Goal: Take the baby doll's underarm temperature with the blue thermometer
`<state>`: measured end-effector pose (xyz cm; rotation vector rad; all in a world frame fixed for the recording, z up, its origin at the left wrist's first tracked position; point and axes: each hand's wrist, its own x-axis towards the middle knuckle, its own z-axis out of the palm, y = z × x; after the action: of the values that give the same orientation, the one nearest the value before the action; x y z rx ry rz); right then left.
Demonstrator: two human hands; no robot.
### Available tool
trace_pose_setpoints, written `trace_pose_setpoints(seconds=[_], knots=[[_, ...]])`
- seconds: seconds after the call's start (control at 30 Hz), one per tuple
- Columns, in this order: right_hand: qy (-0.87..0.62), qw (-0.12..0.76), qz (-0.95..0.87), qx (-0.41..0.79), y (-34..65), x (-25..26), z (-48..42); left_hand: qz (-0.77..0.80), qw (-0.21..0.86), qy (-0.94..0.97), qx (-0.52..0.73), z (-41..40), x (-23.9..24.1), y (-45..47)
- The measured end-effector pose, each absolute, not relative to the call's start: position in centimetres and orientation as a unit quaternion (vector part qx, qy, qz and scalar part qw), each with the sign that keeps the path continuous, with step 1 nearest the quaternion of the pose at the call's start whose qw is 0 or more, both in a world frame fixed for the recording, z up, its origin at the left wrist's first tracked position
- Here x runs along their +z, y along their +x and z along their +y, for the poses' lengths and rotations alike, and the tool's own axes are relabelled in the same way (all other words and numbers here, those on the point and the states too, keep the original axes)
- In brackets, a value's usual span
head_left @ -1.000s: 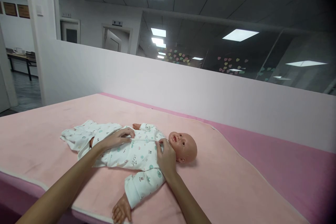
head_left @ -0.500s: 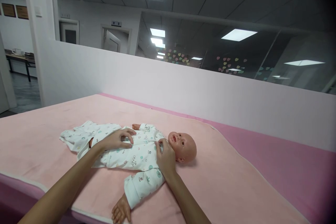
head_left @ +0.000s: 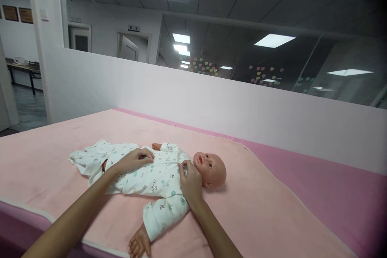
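Note:
A baby doll [head_left: 213, 170] lies on its back, head to the right, dressed in a white printed baby shirt [head_left: 157, 181] and matching pants [head_left: 90, 157]. My left hand [head_left: 134, 161] rests over the doll's belly, thumb and fingertips brought together at the shirt's front. Near the doll's neck, my right hand [head_left: 191, 181] has its thumb and curled fingers closed on the upper front edge of the shirt. Both fingertips sit along the shirt's front opening. One doll arm [head_left: 166, 213] stretches toward me; the other points away.
Beneath the doll is a pink pad [head_left: 256, 217] with a pale border, over a darker pink surface [head_left: 302, 169]. A white low wall [head_left: 211, 100] with glass above runs along the far side. At far left stands a table [head_left: 24, 66] beyond a doorway.
My left thumb and fingers, spread apart before, have come together at the shirt. My right hand and the doll look unchanged.

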<state>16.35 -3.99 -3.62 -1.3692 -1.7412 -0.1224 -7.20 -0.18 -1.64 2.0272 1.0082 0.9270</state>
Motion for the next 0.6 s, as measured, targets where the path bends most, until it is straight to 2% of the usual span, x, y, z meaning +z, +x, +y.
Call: trace_pose_setpoints(seconds=[0.23,0.6], knots=[[-0.552,0.46,-0.694,-0.044,16.33,-3.7,-4.11,0.394,0.334,0.773,0.368,0.01,-1.41,-7.24],[-0.545,0.485,-0.683,-0.048,16.43,-3.81,-4.16,0.378,0.35,0.795,0.321,-0.16,-1.49,-7.5]])
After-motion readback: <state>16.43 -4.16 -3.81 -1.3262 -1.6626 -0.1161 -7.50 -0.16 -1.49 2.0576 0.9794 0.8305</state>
